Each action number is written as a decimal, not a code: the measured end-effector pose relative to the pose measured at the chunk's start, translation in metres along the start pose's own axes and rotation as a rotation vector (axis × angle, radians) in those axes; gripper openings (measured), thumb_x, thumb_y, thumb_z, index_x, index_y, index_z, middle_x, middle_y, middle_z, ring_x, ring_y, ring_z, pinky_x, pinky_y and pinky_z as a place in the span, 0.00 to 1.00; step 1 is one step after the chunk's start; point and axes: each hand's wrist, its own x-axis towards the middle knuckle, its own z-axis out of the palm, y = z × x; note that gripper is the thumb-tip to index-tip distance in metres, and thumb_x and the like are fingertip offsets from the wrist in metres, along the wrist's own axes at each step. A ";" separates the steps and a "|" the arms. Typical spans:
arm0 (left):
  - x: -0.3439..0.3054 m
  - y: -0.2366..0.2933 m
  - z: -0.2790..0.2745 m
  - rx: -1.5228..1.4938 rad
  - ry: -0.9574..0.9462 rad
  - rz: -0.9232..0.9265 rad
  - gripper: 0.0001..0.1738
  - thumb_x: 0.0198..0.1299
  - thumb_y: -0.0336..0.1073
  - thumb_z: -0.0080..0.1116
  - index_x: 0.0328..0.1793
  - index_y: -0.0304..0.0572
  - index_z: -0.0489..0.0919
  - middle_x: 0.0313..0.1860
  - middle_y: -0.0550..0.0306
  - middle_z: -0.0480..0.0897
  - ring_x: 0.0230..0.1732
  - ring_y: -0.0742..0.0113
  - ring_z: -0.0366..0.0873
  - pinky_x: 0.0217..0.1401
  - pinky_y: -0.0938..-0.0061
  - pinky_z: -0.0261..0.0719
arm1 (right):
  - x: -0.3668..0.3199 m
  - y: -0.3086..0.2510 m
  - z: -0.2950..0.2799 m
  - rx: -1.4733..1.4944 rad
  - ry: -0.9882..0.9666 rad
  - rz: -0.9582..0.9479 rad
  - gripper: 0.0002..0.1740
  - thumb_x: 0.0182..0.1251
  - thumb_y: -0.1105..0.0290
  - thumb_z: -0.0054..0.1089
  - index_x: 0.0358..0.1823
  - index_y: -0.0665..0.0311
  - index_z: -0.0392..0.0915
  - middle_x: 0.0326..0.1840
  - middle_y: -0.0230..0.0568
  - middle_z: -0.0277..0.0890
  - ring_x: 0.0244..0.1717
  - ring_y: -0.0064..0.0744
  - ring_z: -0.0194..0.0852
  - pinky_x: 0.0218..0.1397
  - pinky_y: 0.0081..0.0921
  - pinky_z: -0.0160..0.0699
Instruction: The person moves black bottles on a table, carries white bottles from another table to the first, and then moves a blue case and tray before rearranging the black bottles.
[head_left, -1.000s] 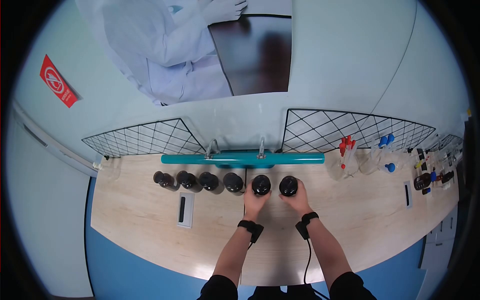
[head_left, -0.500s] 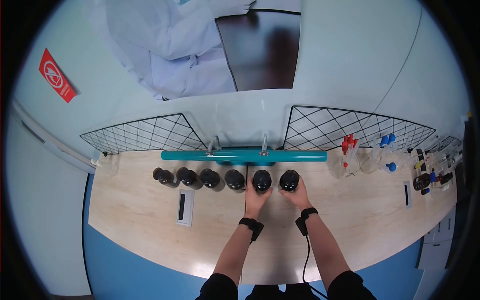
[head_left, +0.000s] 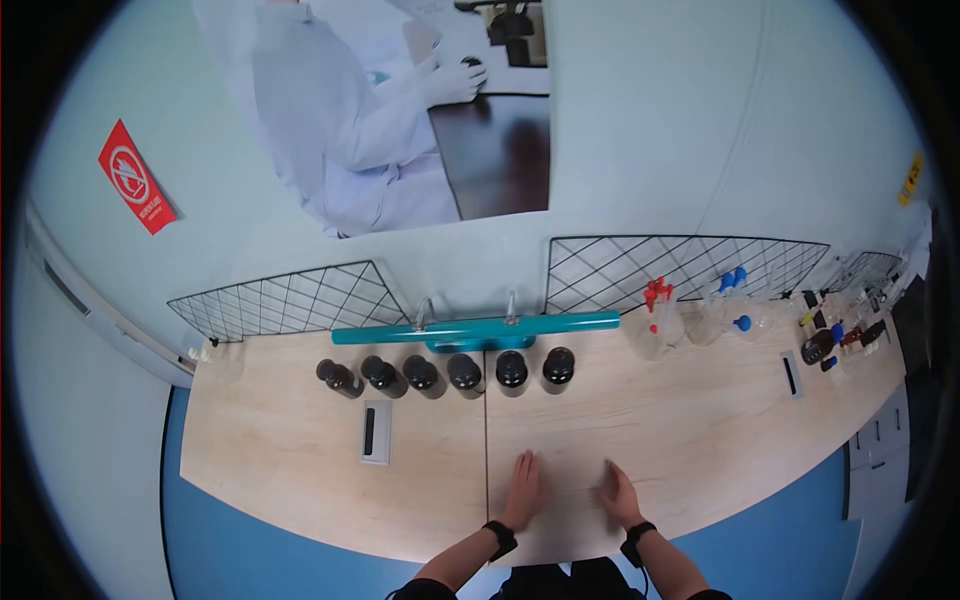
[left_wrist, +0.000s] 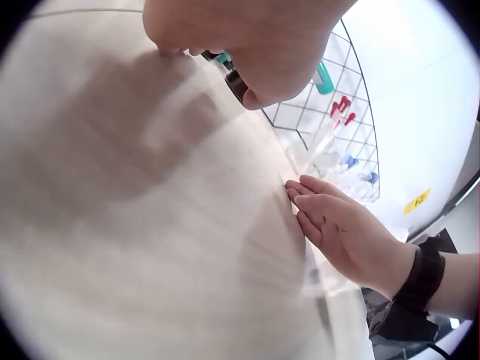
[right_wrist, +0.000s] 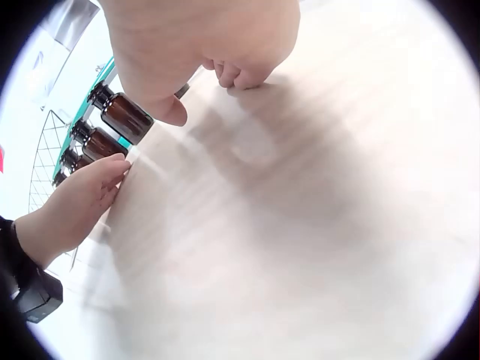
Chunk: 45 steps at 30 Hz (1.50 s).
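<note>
My left hand (head_left: 524, 492) is low over the front part of the wooden table (head_left: 580, 430), fingers extended and holding nothing. Opposite it, my right hand (head_left: 622, 496) also holds nothing, its fingers pointing forward with a gap between the two palms. Beyond both hands several dark brown glass bottles with black stoppers stand upright in a row. The two rightmost are one bottle (head_left: 512, 373) right of the table seam and another bottle (head_left: 558, 370) at the row's end. In the right wrist view a brown bottle (right_wrist: 126, 118) shows past my thumb.
A teal bar (head_left: 475, 328) with two metal fittings runs behind the bottles. Black wire grids (head_left: 680, 270) stand along the wall. Glassware with red stoppers (head_left: 657, 292) and blue stoppers (head_left: 735, 278) is at the back right. A socket panel (head_left: 376, 432) is set into the table's left half.
Both hands have let go of the two rightmost bottles and drawn back toward the front edge. Those bottles stay standing in the row. The head view has shifted slightly.
</note>
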 end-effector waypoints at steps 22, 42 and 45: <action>-0.084 0.274 0.241 0.175 -0.721 0.087 0.53 0.48 0.54 0.56 0.70 0.32 0.40 0.69 0.27 0.30 0.67 0.22 0.25 0.65 0.38 0.38 | -0.280 0.195 -0.197 0.084 0.541 0.349 0.31 0.54 0.60 0.57 0.57 0.69 0.64 0.53 0.56 0.69 0.53 0.46 0.71 0.52 0.33 0.72; 0.037 0.501 0.500 0.106 -0.684 0.154 0.47 0.47 0.54 0.54 0.66 0.27 0.55 0.66 0.28 0.53 0.71 0.41 0.43 0.71 0.61 0.41 | -0.528 0.496 -0.362 0.998 1.035 1.183 0.15 0.57 0.68 0.53 0.42 0.73 0.71 0.35 0.49 0.77 0.29 0.38 0.78 0.23 0.28 0.74; 0.066 0.554 0.547 0.180 -0.698 0.193 0.47 0.47 0.53 0.55 0.67 0.27 0.53 0.68 0.29 0.50 0.71 0.42 0.41 0.72 0.63 0.40 | -0.544 0.526 -0.419 0.858 1.107 1.362 0.16 0.55 0.65 0.55 0.38 0.71 0.74 0.32 0.47 0.78 0.29 0.38 0.79 0.27 0.29 0.75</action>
